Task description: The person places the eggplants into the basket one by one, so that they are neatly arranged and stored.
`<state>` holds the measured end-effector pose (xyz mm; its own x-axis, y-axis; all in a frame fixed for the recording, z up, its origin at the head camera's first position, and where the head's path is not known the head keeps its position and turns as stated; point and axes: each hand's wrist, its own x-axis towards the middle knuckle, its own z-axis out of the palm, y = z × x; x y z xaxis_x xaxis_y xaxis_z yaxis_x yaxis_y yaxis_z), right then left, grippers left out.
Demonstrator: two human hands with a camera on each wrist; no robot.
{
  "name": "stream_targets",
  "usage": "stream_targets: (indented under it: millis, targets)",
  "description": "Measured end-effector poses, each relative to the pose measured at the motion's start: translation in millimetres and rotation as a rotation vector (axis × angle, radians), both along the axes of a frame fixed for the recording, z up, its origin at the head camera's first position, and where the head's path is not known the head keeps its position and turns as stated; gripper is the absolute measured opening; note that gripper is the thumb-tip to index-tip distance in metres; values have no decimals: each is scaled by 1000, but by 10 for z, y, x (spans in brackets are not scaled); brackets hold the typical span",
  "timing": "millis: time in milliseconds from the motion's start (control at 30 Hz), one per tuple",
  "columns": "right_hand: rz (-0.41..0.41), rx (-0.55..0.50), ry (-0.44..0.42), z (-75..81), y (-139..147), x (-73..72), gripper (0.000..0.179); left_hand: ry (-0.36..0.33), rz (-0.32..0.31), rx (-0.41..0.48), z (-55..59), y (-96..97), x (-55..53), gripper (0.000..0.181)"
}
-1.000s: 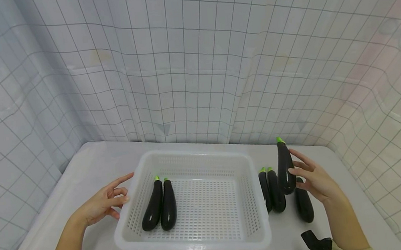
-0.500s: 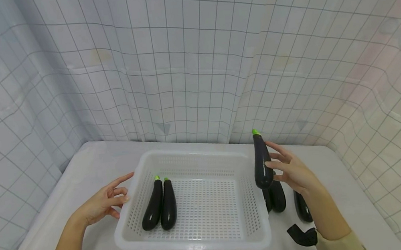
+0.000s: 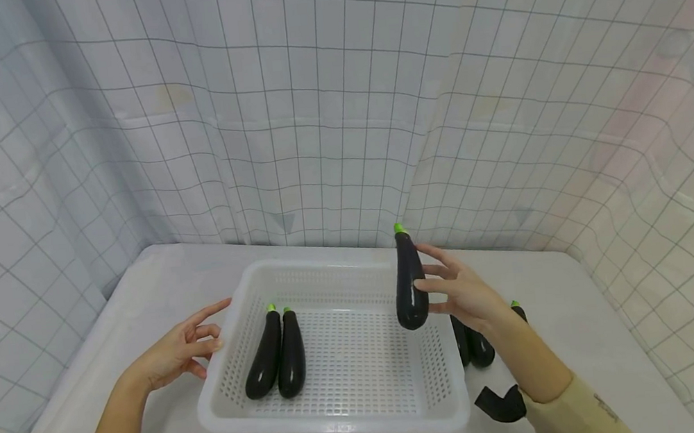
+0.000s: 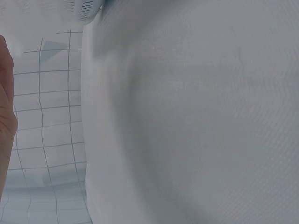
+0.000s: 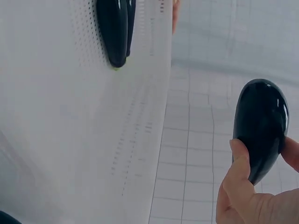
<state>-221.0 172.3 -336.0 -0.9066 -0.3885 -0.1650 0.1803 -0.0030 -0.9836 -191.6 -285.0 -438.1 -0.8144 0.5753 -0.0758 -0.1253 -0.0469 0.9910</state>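
Observation:
My right hand (image 3: 464, 296) holds an eggplant (image 3: 410, 287) between thumb and fingers, green stem end up, above the right part of a white perforated plastic basket (image 3: 336, 427). In the right wrist view that eggplant's (image 5: 261, 126) rounded end shows between thumb and fingers. Two eggplants, one (image 3: 264, 353) beside another (image 3: 291, 354), lie inside the basket at its left. My left hand (image 3: 178, 351) touches the basket's left rim with its fingertips, fingers loosely bent. Only an edge of the left hand (image 4: 5, 107) enters the left wrist view.
Right of the basket, two eggplants lie close together, the nearer-right one (image 3: 480, 348) partly under my right hand. Another eggplant (image 3: 518, 310) is mostly hidden behind the right forearm. A white cloth (image 3: 165, 283) covers the table. Grid-patterned curtains (image 3: 324, 107) hang around it.
The right hand has carried the eggplant leftward, from over the table at the right to above the basket. The left hand and basket have stayed put.

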Motion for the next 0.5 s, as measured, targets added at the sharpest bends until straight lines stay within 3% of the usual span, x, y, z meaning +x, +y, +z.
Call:
stream_targets:
  millis: [500]
  targets:
    - [29, 20, -72, -26, -598, 1, 71, 6, 2, -14, 7, -5, -2, 65]
